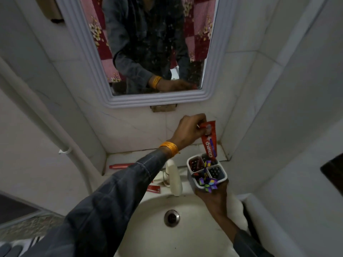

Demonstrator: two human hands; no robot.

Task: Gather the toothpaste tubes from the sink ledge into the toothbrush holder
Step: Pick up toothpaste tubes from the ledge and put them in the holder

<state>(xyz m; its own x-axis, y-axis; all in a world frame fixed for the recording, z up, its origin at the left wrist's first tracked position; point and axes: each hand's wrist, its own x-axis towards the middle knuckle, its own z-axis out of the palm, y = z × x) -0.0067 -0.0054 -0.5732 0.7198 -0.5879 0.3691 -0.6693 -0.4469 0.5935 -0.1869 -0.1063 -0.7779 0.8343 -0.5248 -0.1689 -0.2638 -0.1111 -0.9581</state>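
Head cam only: looks steeply down, close over sink [185, 236], facing mirror [148, 43] wall.

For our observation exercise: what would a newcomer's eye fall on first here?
The bright red toothpaste tube, pinched by the left hand, hangs into the white four-compartment plastic holder that the right hand lifts over the white basin. Another red tube lies on the ledge, left.

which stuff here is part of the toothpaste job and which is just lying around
Job:
- red tube, gripped by left hand, going into the holder
- holder, held by right hand
- two red tubes on the ledge

Lying about:
- tap
- mirror
- drain
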